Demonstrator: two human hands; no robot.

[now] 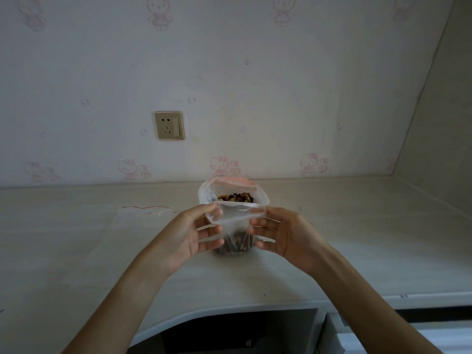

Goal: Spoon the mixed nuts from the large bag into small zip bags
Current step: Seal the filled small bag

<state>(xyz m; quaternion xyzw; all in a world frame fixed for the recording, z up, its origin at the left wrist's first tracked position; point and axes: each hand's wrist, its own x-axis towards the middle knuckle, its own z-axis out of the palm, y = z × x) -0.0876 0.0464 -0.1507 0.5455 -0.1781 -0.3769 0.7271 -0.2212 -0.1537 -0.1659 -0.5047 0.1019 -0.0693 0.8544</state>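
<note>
Clear small zip bag pinched between both hands (left, right); no legible writing.

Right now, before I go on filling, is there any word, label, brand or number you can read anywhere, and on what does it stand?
No readable text in the head view.
Large bag of mixed nuts: clear, no print visible.
Small zip bag, held by left hand and right hand: no print visible.
Flat zip bag on the desk: only a red seal line.
Wall socket: no legible marking.
Wallpaper: cartoon cat figures, no words.
</note>
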